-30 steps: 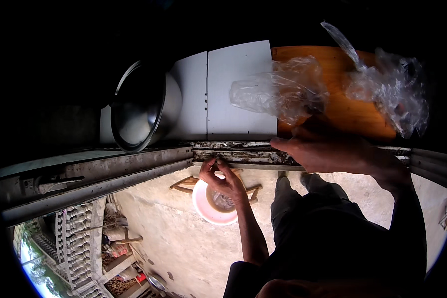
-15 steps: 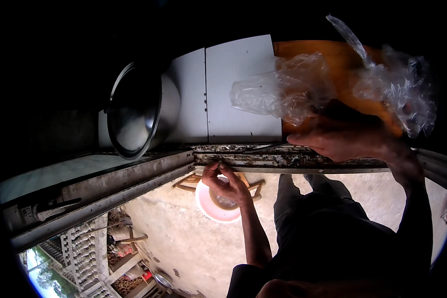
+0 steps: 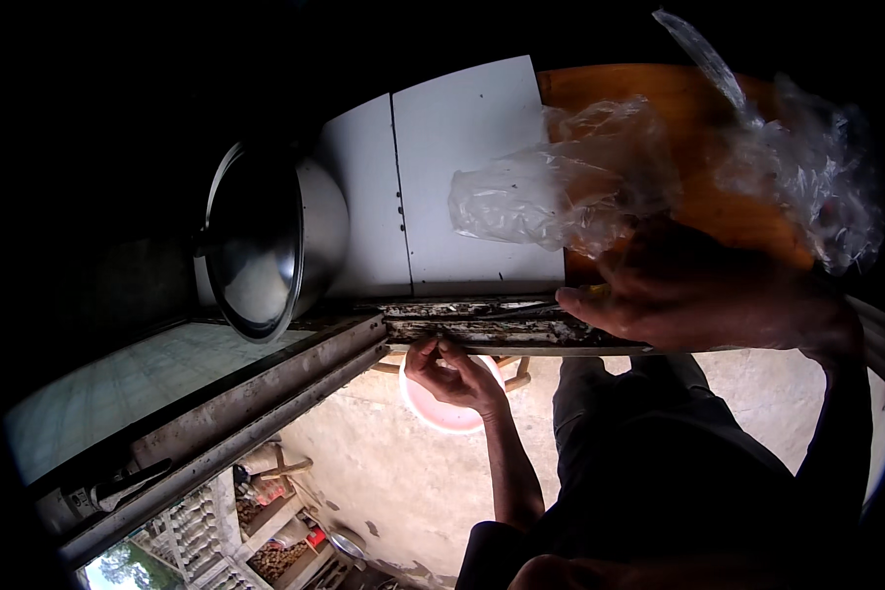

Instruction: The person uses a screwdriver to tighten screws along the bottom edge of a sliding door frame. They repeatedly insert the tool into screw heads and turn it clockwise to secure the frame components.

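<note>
My left hand (image 3: 454, 376) is raised at the outer edge of the worn, flaking window sill (image 3: 433, 328), thumb and finger pinched together. Whatever may lie between those fingertips is too small to make out. Over the sill's right part, my right hand (image 3: 698, 300) is closed in deep shadow, fingers pointing left. A small yellow bit shows by its fingers, but I cannot tell what it belongs to. Left of that hand, a thin dark strip (image 3: 513, 313) runs along the sill. Just beyond it lies a crumpled clear plastic bag (image 3: 521, 197).
A shiny metal pot (image 3: 323, 231) leans on its side on the white board (image 3: 467, 128). Another clear bag (image 3: 816, 187) lies on the orange-brown wooden surface (image 3: 610, 84). An open window frame (image 3: 265, 393) stands at left. Below is a pink basin (image 3: 442, 411) on a wooden stool.
The view has shifted slightly. My right hand has come a little lower and closer over the sill. The left hand stays pinched and now covers more of the basin.
</note>
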`<state>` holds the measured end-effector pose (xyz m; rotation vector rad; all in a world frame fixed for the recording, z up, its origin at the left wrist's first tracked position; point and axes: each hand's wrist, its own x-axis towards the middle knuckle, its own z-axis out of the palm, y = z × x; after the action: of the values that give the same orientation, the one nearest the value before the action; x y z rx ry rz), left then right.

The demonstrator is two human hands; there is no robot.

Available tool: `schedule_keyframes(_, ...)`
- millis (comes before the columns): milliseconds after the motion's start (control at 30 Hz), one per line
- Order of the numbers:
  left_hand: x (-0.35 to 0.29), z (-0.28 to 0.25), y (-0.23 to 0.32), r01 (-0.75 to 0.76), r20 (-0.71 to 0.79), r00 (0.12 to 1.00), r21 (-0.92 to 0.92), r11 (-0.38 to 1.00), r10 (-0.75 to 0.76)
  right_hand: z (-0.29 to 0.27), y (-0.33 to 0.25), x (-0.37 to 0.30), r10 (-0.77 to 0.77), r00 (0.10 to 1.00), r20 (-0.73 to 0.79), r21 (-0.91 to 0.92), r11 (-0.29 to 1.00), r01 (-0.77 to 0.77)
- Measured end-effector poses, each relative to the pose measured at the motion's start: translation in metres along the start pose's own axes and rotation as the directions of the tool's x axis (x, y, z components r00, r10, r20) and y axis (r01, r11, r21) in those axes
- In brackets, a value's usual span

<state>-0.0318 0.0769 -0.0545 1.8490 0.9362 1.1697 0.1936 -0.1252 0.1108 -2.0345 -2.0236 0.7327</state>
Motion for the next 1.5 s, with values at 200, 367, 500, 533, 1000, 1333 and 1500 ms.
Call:
schedule_keyframes(200, 0.007, -0.002, 0.002, -0.06, 0.065, 0.996, 0.112, 0.992, 0.053, 0.011, -0.012, 0.037, -0.075, 0.975, -0.208, -0.109, 0.993, 0.053)
schedule_keyframes(367, 0.007, -0.001, 0.007, -0.027, 0.043, 0.999, 0.054, 0.998, 0.025, 0.003, -0.019, 0.025, -0.137, 0.968, -0.211, -0.211, 0.973, 0.092)
schedule_keyframes(500, 0.009, 0.003, 0.003, -0.07, 0.074, 0.995, 0.009, 0.998, 0.069, -0.021, -0.022, -0.025, -0.09, 0.996, -0.026, -0.277, 0.958, 0.079)
schedule_keyframes(533, 0.007, -0.003, 0.005, -0.062, 0.056, 0.997, 0.013, 0.998, 0.061, -0.029, -0.023, -0.034, -0.064, 0.997, 0.052, -0.242, 0.967, 0.074)
schedule_keyframes(1000, 0.007, -0.011, 0.005, -0.138, 0.063, 0.989, 0.029, 0.99, 0.136, -0.059, -0.012, -0.095, 0.336, 0.939, 0.076, -0.265, 0.915, -0.305)
schedule_keyframes(1333, 0.008, -0.003, 0.008, -0.11, 0.057, 0.992, 0.007, 0.994, 0.11, -0.046, -0.048, -0.139, 0.275, 0.949, -0.153, -0.372, 0.874, -0.313)
schedule_keyframes(1500, 0.01, -0.003, -0.004, -0.139, 0.07, 0.988, 0.027, 0.99, 0.137, -0.061, -0.069, -0.152, 0.48, 0.876, -0.036, -0.527, 0.736, -0.425)
